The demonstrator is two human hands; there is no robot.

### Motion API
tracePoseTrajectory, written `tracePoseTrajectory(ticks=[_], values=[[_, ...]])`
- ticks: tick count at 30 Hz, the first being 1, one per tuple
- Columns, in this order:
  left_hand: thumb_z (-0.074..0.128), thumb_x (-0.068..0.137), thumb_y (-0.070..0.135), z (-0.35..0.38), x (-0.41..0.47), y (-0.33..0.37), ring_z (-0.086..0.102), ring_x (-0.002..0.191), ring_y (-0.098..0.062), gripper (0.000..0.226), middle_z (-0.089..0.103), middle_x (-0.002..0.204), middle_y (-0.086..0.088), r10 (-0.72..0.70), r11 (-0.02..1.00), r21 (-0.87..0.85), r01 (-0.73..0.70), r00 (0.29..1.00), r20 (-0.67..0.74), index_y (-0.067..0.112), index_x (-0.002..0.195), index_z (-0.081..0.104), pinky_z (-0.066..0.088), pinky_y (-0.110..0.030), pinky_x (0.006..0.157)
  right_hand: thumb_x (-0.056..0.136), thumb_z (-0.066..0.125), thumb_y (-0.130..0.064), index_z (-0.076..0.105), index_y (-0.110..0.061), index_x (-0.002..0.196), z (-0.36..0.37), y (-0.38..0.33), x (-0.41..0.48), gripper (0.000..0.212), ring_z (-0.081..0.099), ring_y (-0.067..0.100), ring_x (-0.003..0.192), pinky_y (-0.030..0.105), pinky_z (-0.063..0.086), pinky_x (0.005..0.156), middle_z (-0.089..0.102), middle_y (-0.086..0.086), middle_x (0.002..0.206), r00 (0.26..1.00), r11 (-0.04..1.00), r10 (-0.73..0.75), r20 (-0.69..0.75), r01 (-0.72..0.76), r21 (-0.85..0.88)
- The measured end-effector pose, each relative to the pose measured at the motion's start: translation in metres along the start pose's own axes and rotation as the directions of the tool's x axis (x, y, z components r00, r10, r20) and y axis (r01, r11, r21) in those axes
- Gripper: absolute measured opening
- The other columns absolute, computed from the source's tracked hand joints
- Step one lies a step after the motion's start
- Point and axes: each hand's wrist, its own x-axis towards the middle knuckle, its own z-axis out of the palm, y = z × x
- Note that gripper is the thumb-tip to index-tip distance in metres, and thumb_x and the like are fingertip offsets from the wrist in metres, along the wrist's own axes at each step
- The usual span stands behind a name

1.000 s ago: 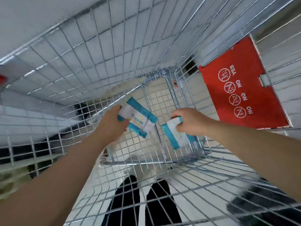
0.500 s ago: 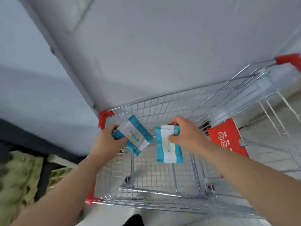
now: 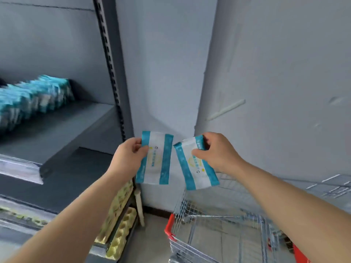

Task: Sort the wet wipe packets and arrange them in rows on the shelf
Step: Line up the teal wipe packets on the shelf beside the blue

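Note:
My left hand (image 3: 127, 158) pinches the upper left edge of a white wet wipe packet with teal side bands (image 3: 155, 158), which hangs upright. My right hand (image 3: 216, 152) grips the top of a second, matching packet (image 3: 195, 168), tilted slightly. Both packets are held in mid-air side by side, close together but apart, in front of the grey wall. On the grey shelf (image 3: 62, 128) at the left stands a blurred row of several teal packets (image 3: 32, 99).
A wire shopping cart (image 3: 224, 232) with red corner trim stands at the lower right, below my right hand. A black slotted shelf upright (image 3: 112, 73) rises beside the wall. Yellow egg trays (image 3: 119, 223) lie on a lower shelf.
Both hands have lifted the two packets out of the cart and up. My view has swung from the cart's inside to the shelf and wall.

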Motion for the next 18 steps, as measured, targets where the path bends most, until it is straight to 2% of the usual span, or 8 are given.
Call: tracePoseTrajectory(ticks=[2, 3, 6, 8, 11, 15, 18], values=[[0.050, 0.098, 0.023, -0.037, 0.000, 0.007, 0.069, 0.081, -0.015, 0.014, 0.071, 0.093, 0.004, 0.020, 1.000, -0.009, -0.020, 0.999, -0.038, 0.025, 0.107, 0.059, 0.057, -0.038, 0.073, 0.079, 0.068, -0.015, 0.060, -0.004, 0.092, 0.012, -0.041, 0.007, 0.018, 0.067, 0.027, 0.083, 0.043, 0.056, 0.074, 0.068, 0.012, 0.089, 0.999, 0.998, -0.041, 0.015, 0.040, 0.042], [0.047, 0.099, 0.025, -0.056, 0.002, 0.008, 0.069, 0.081, -0.016, 0.015, 0.070, 0.094, 0.004, 0.020, 1.000, -0.010, -0.021, 0.998, -0.059, 0.027, 0.110, 0.057, 0.057, -0.039, 0.071, 0.082, 0.066, -0.016, 0.059, -0.004, 0.094, 0.019, -0.061, 0.010, 0.018, 0.066, 0.025, 0.081, 0.039, 0.054, 0.073, 0.067, 0.011, 0.089, 0.998, 0.997, -0.064, 0.028, 0.062, 0.051], [0.041, 0.101, 0.028, -0.113, 0.006, 0.009, 0.066, 0.074, -0.011, 0.015, 0.068, 0.092, 0.007, 0.034, 0.999, -0.022, -0.037, 0.994, -0.106, 0.029, 0.113, 0.051, 0.050, -0.029, 0.055, 0.091, 0.055, -0.019, 0.050, -0.004, 0.097, 0.045, -0.121, 0.020, 0.017, 0.050, 0.018, 0.069, 0.029, 0.042, 0.058, 0.053, 0.005, 0.081, 0.989, 0.990, -0.138, 0.059, 0.137, 0.029], [0.041, 0.101, 0.028, -0.154, 0.011, 0.010, 0.064, 0.070, -0.009, 0.013, 0.065, 0.088, 0.012, 0.061, 0.998, -0.019, -0.063, 0.991, -0.117, 0.028, 0.112, 0.049, 0.047, -0.027, 0.052, 0.095, 0.048, -0.020, 0.046, -0.005, 0.099, 0.063, -0.158, 0.027, 0.016, 0.045, 0.015, 0.066, 0.026, 0.038, 0.053, 0.048, 0.002, 0.080, 0.987, 0.988, -0.147, 0.065, 0.145, 0.045], [0.052, 0.097, 0.027, -0.218, 0.021, 0.010, 0.064, 0.070, -0.007, 0.014, 0.064, 0.086, 0.012, 0.048, 0.998, -0.039, -0.052, 0.995, -0.088, 0.023, 0.110, 0.050, 0.052, -0.028, 0.058, 0.096, 0.045, -0.022, 0.046, -0.007, 0.102, 0.091, -0.210, 0.036, 0.015, 0.051, 0.016, 0.073, 0.028, 0.043, 0.059, 0.051, 0.001, 0.084, 0.994, 0.986, -0.106, 0.029, 0.102, 0.134], [0.073, 0.082, 0.013, -0.295, 0.035, 0.000, 0.070, 0.078, -0.016, 0.040, 0.072, 0.093, 0.001, -0.011, 0.995, -0.099, 0.017, 0.998, 0.061, 0.020, 0.113, 0.049, 0.058, -0.036, 0.072, 0.091, 0.049, -0.006, 0.049, -0.005, 0.101, 0.126, -0.268, 0.049, 0.009, 0.059, 0.021, 0.074, 0.029, 0.050, 0.060, 0.059, 0.009, 0.089, 1.000, 0.937, 0.012, 0.026, -0.020, 0.347], [0.076, 0.077, 0.005, -0.341, 0.048, -0.010, 0.070, 0.082, -0.021, 0.047, 0.071, 0.098, -0.002, -0.026, 0.999, -0.031, 0.028, 0.996, 0.088, 0.017, 0.114, 0.050, 0.057, -0.040, 0.077, 0.081, 0.059, 0.005, 0.049, -0.005, 0.102, 0.154, -0.294, 0.058, 0.025, 0.065, 0.027, 0.082, 0.044, 0.057, 0.077, 0.061, 0.015, 0.099, 0.992, 0.893, 0.064, 0.113, -0.108, 0.437]])
